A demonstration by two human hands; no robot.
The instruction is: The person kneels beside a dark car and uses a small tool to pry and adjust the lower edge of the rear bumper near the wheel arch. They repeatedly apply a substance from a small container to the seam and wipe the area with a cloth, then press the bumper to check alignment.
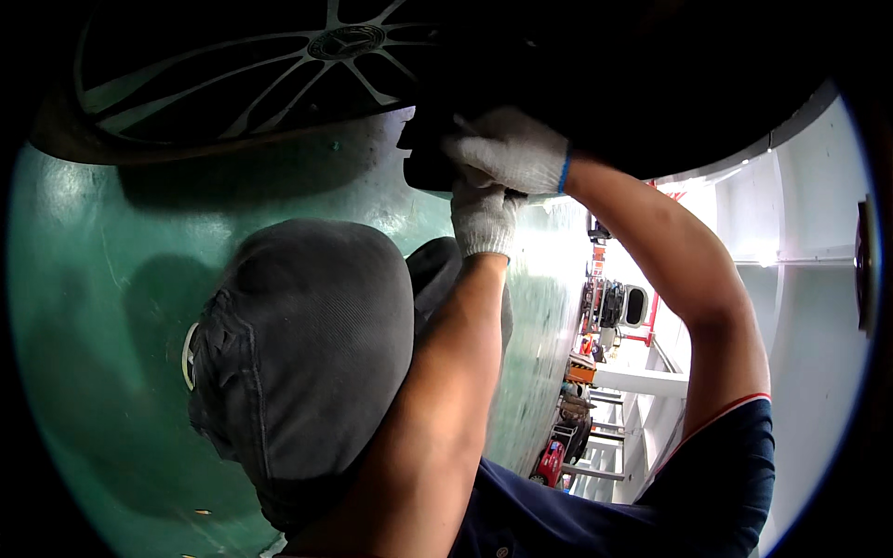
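- Floor: we see a glossy green floor (pixel 84 279), with bright light reflections, fine scratches and soft dark shadows, the largest lying beneath the wheel.
- Car: across the top, we note a multi-spoke alloy wheel (pixel 346 42) in its tyre (pixel 93 152). The dark lower edge of the car body (pixel 428 167), at upper centre just beside the wheel, is where both hands are; its detail is lost in shadow.
- Right hand (pixel 512 153): in a white knit glove with a blue cuff edge, it lies against this edge, fingers bent; we cannot tell whether they pinch anything.
- Left hand (pixel 484 219): likewise in a white knit glove, it is just below the right hand, which covers its fingers; we cannot tell their state.
- Person: we see dark grey trousers (pixel 316 344) over a bent knee, and a navy shirt (pixel 567 516).
- Room: at right, turned sideways, we find white walls (pixel 753 214), an orange unit (pixel 581 372), a red object (pixel 551 462) and a white-framed dark panel (pixel 635 305), all well apart from the hands.
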